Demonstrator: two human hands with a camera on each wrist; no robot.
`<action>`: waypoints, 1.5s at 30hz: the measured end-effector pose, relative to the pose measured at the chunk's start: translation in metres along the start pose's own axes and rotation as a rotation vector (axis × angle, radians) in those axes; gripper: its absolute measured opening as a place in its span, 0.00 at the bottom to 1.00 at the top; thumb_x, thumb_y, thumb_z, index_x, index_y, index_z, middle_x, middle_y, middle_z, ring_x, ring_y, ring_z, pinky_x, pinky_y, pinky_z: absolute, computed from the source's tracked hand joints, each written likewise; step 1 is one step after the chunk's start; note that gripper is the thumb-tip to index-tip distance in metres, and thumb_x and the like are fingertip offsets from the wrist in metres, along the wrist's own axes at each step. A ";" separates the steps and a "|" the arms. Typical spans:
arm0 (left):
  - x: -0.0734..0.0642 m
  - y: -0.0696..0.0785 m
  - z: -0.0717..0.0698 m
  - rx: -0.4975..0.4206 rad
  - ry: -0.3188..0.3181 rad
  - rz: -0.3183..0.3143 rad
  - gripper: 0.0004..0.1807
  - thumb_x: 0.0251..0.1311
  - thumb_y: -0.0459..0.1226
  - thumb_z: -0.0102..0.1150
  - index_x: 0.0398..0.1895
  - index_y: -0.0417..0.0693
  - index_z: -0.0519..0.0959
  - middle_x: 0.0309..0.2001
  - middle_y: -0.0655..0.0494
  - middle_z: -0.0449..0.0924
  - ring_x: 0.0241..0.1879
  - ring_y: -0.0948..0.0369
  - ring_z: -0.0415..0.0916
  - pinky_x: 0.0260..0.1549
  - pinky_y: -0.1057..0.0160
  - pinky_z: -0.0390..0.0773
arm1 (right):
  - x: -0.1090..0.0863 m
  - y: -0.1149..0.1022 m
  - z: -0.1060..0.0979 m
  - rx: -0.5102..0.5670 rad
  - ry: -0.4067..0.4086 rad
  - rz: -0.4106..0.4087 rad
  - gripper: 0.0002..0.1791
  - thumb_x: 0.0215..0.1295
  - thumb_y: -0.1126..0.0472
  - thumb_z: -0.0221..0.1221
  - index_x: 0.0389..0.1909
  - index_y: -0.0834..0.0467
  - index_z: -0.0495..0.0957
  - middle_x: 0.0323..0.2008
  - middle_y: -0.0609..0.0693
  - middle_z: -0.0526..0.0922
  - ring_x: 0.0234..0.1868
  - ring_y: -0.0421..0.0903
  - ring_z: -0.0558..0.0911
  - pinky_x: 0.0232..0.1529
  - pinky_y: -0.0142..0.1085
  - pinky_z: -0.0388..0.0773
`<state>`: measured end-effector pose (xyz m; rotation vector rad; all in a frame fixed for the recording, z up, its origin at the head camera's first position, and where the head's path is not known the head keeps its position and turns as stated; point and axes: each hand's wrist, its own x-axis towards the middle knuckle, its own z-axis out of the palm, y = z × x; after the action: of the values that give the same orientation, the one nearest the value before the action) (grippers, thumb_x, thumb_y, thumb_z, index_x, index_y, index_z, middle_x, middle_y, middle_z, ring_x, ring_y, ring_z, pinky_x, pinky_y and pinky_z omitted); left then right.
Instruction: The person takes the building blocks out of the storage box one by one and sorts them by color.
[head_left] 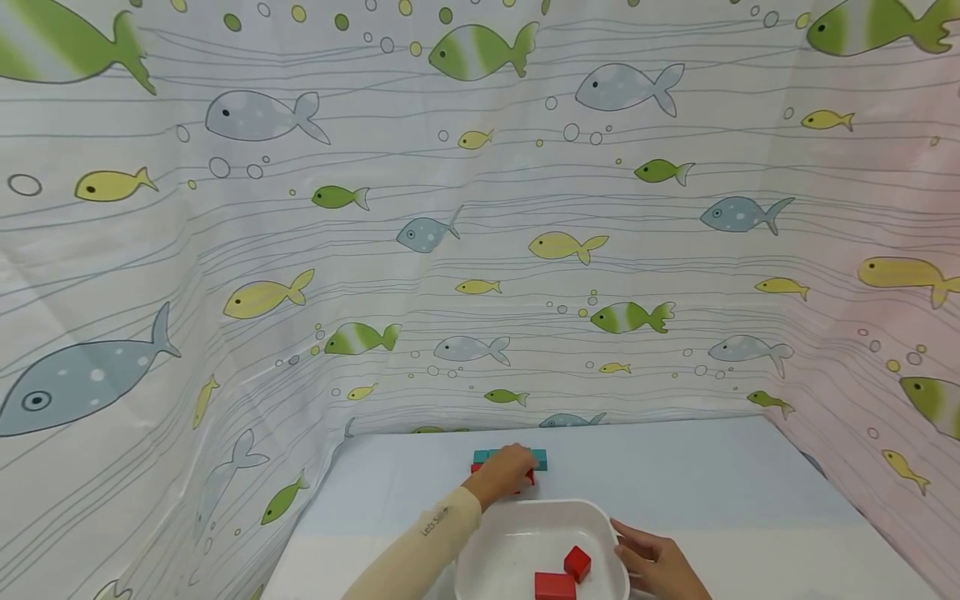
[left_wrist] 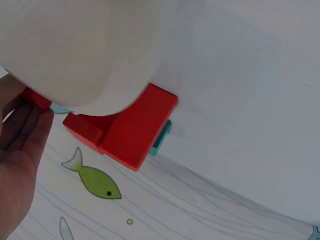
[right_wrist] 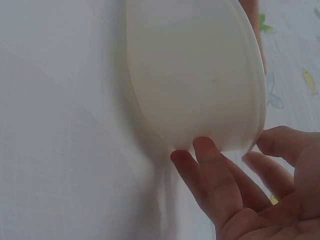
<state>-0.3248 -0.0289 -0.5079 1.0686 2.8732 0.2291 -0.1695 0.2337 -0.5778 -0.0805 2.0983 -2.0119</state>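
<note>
Beyond the far rim of a white tray (head_left: 517, 510), my left hand (head_left: 510, 468) reaches down among red and teal blocks. The left wrist view shows its thumb and fingers pinching a red block (left_wrist: 36, 99), partly covered by the tray. Beside it stand a long red block (left_wrist: 140, 127) and a smaller red block (left_wrist: 84, 131). My right hand (head_left: 660, 562) grips the tray's right side, thumb at the rim and fingertips (right_wrist: 204, 145) against the outer wall. Inside the tray lie a red cube (head_left: 577, 564) and a red rectangular block (head_left: 555, 586).
A row of teal blocks (head_left: 482, 456) stands behind the red ones; one teal block (left_wrist: 160, 137) shows past the long red block. A white table (head_left: 675, 475) carries everything, with a fish-patterned curtain (head_left: 525, 200) hanging at the back and both sides.
</note>
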 end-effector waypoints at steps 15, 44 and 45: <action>0.011 0.009 0.006 0.124 0.014 0.039 0.09 0.54 0.36 0.71 0.39 0.49 0.87 0.27 0.63 0.80 0.30 0.66 0.72 0.35 0.73 0.77 | 0.000 0.000 -0.001 -0.031 0.010 0.000 0.37 0.67 0.51 0.61 0.69 0.68 0.61 0.56 0.69 0.76 0.48 0.58 0.83 0.41 0.49 0.82; 0.014 0.011 0.019 0.276 -0.029 -0.036 0.06 0.58 0.37 0.68 0.38 0.52 0.85 0.30 0.61 0.78 0.30 0.65 0.70 0.36 0.73 0.75 | -0.007 -0.004 0.003 0.022 -0.012 0.006 0.37 0.68 0.54 0.61 0.69 0.69 0.59 0.56 0.71 0.75 0.49 0.60 0.82 0.42 0.51 0.81; 0.015 0.011 0.020 0.287 -0.028 -0.037 0.06 0.58 0.38 0.68 0.39 0.53 0.85 0.30 0.61 0.79 0.30 0.65 0.70 0.36 0.73 0.76 | -0.007 -0.004 0.003 0.029 -0.017 0.004 0.37 0.68 0.54 0.60 0.69 0.70 0.59 0.56 0.72 0.75 0.49 0.61 0.82 0.42 0.51 0.81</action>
<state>-0.3264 -0.0088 -0.5265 1.0452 2.9591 -0.2065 -0.1626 0.2323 -0.5729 -0.0882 2.0563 -2.0316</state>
